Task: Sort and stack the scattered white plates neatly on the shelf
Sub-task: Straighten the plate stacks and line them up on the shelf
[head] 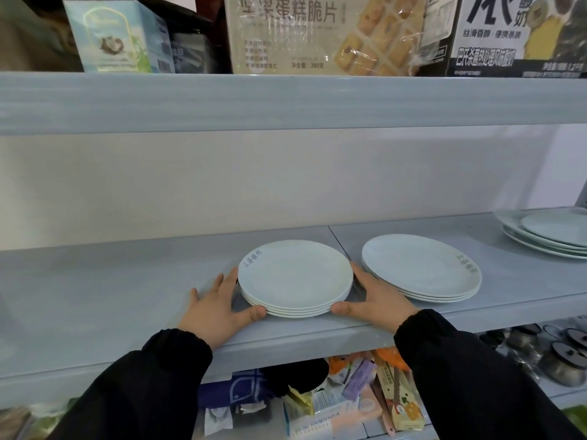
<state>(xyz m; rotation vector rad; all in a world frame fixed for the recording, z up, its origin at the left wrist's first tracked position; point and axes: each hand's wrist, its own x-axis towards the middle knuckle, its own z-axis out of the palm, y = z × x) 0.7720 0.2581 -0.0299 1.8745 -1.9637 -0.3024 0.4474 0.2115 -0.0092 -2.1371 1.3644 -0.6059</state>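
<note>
Black sleeves [143, 392] are extended to a small-plate stack [295, 274] on the grey shelf [111, 281].
Its rim is touched by left hand [219, 308] and right hand [378, 298], fingers outstretched, unclasped; wider plates [419, 268] are stacked just beside.

Shelf: pale grey-blue shelf [95, 281] with a seam running back right of centre.
Above: upper shelf [286, 103] of the same grey-blue, carrying printed food boxes [317, 33].
Behind: plain cream back panel [222, 185].
Below: coloured packets [349, 401]; metal pots [559, 357] at lower right.
Light: soft, even.

Left hand [216, 309] and right hand [378, 296] press stacked plates [295, 274] (four).
</note>
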